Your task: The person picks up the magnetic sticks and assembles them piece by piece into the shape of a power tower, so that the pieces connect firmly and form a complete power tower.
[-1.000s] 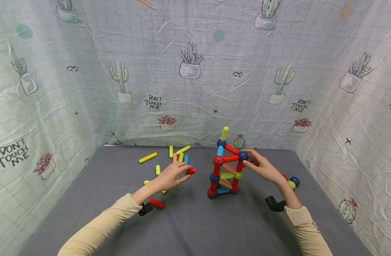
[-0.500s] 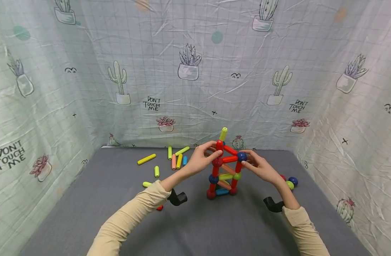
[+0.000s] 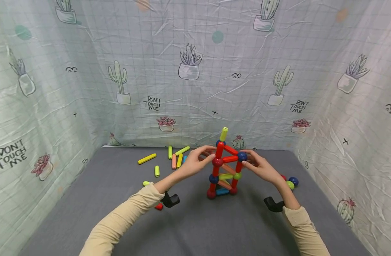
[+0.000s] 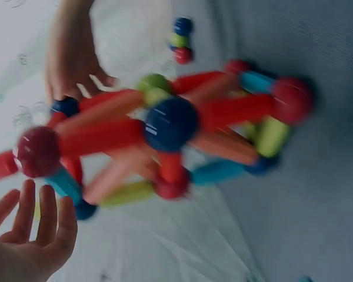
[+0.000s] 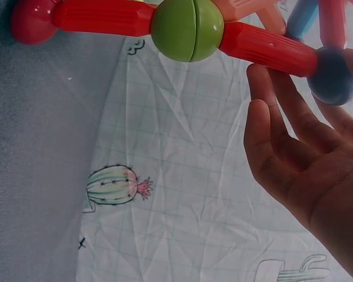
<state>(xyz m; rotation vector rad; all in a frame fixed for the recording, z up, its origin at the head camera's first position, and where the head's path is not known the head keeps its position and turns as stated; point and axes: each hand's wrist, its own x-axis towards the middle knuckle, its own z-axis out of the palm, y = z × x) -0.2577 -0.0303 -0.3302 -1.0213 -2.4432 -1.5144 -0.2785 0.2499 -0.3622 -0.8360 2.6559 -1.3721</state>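
Observation:
A tower of magnetic sticks and balls stands on the grey table, with a yellow-green stick (image 3: 223, 134) pointing up from its back dark blue ball. Another upright red stick (image 3: 219, 150) sits on the front-left top red ball (image 3: 217, 162). My left hand (image 3: 194, 163) is just left of that ball, its fingers (image 4: 47, 217) spread and loosely bent in the left wrist view. On the tower's right, my right hand (image 3: 262, 168) pinches the top dark blue ball (image 3: 242, 156) between thumb and fingers. Its other fingers lie by a red stick (image 5: 270, 50) in the right wrist view.
Loose sticks lie left of the tower, among them a yellow stick (image 3: 147, 159) and an orange stick (image 3: 174, 161). A red stick (image 3: 158, 206) is partly hidden by the left wrist's black mount (image 3: 171, 200). Several balls (image 3: 290, 185) sit beyond the right forearm. Printed cloth (image 3: 195, 99) surrounds the table.
My left hand brought a red stick rightward from over the table to the tower's front-left top ball, then let go and drew back slightly left. My right hand stayed at the blue ball.

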